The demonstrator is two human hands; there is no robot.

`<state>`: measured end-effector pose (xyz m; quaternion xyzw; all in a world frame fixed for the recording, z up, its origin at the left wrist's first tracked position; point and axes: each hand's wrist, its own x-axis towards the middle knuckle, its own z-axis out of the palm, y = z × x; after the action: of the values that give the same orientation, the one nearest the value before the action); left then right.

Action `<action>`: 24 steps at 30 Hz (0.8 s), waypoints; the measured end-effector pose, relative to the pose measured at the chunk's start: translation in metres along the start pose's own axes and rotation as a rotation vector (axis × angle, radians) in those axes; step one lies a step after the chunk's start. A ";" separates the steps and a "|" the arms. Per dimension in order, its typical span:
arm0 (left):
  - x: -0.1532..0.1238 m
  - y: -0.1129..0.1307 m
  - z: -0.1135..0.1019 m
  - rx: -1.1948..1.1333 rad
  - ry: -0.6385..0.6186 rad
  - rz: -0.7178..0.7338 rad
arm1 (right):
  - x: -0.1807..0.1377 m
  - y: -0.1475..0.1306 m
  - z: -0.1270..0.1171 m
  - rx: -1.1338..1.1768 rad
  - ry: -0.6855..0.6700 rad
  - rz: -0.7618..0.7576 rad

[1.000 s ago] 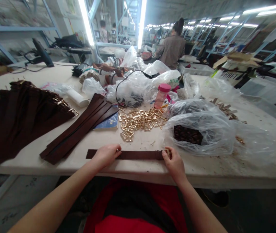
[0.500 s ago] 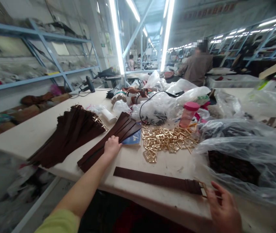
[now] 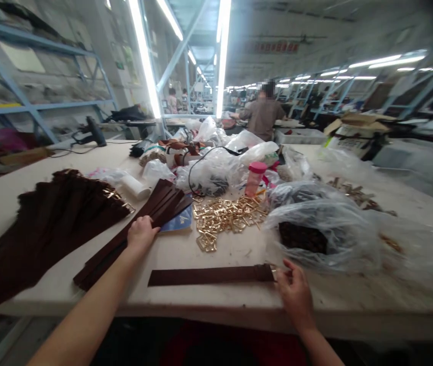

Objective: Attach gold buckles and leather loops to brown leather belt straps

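A dark brown leather strap lies flat along the near edge of the white table. My right hand is closed on the strap's right end, where a gold buckle sits. My left hand rests with curled fingers on a small stack of plain brown straps to the left. A heap of loose gold buckles lies behind the strap, in the middle of the table.
A large fanned pile of buckled brown straps fills the left side. Clear plastic bags with dark pieces sit at the right, and a pink-capped bottle stands among more bags behind. A person stands at the far side. Blue shelving lines the left wall.
My left hand let go of the near strap and moved left onto the stack of plain straps. My right hand stayed at the buckle end. The camera swung left, then back.
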<state>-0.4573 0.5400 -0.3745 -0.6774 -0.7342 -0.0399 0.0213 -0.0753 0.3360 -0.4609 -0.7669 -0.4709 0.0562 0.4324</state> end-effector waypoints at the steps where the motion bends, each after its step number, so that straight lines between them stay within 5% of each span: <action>1: -0.005 0.004 -0.005 -0.023 -0.015 0.029 | -0.001 -0.002 -0.004 0.039 0.023 -0.007; 5: -0.039 0.030 -0.028 -0.218 -0.165 0.292 | 0.001 -0.021 -0.021 0.164 0.059 -0.047; 9: -0.096 0.060 -0.042 -0.441 -0.580 0.537 | 0.012 -0.051 -0.027 0.482 -0.146 0.093; 16: -0.169 0.105 -0.024 -0.986 -1.249 0.462 | 0.001 -0.079 -0.015 0.687 -0.471 0.344; 18: -0.178 0.121 -0.018 -1.163 -1.445 0.353 | 0.002 -0.077 -0.018 0.616 -0.590 0.241; 20: -0.182 0.134 -0.012 -1.261 -1.482 0.240 | 0.019 -0.069 -0.027 0.385 -0.592 0.055; 24: -0.184 0.150 -0.001 -1.286 -1.401 0.104 | 0.093 -0.036 -0.060 -0.318 -0.292 -0.057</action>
<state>-0.2934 0.3693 -0.3843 -0.4611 -0.3865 -0.0199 -0.7985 -0.0181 0.3776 -0.3681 -0.7957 -0.5527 0.0794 0.2348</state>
